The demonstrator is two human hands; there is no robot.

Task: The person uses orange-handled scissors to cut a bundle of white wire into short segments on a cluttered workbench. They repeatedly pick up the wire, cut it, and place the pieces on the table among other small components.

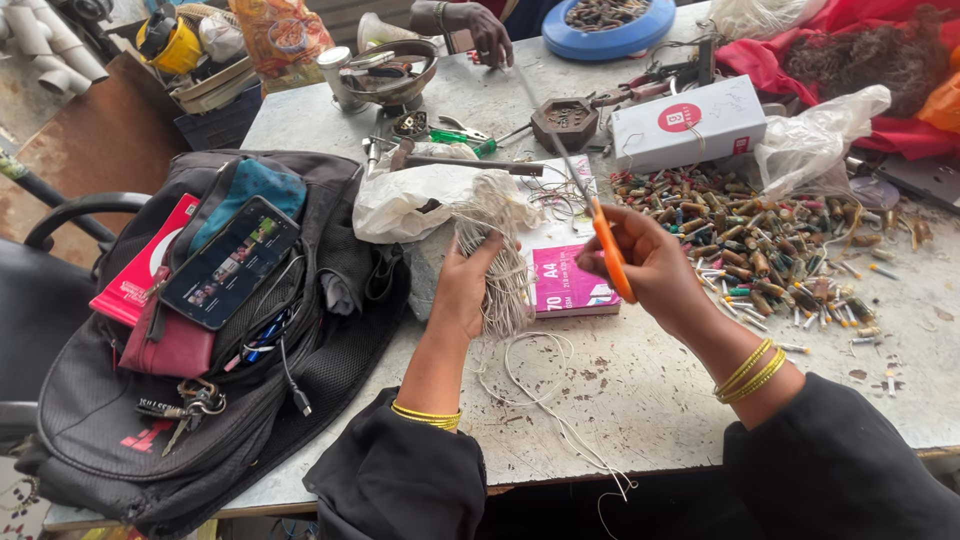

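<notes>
White string (500, 250), wound into a loose hank, clamped in the left hand (465, 285) at mid-counter, fingers closed round its left side. Stands roughly upright in that grip, long axis running near to far, top end fanned out toward a plastic bag (400, 200). Trails slack loops from its lower end across the counter (680, 390) and over the near edge. Just right of it, scissors (608, 250) with an orange handle, gripped by the right hand (650, 265), fingers curled shut through and around the loops. Slim grey blades pointing far and slightly left, long axis slanting from the right hand up toward a second person's hand (480, 30) at the far edge; cannot tell whether the blades stand apart or together. Looks like cutting lengths off the hank, with no strand visibly between the blades yet. Calls for one strand pulled free and taut, laid across the blades near the pivot, the rest of the hank kept clear. Beneath both hands, a pink paper pack (565, 280). To the left, a black backpack (330, 330) carrying a phone (230, 262) and keys (195, 400). To the right, a heap of small cylinders (770, 240); beyond that, a white box (690, 125).
</notes>
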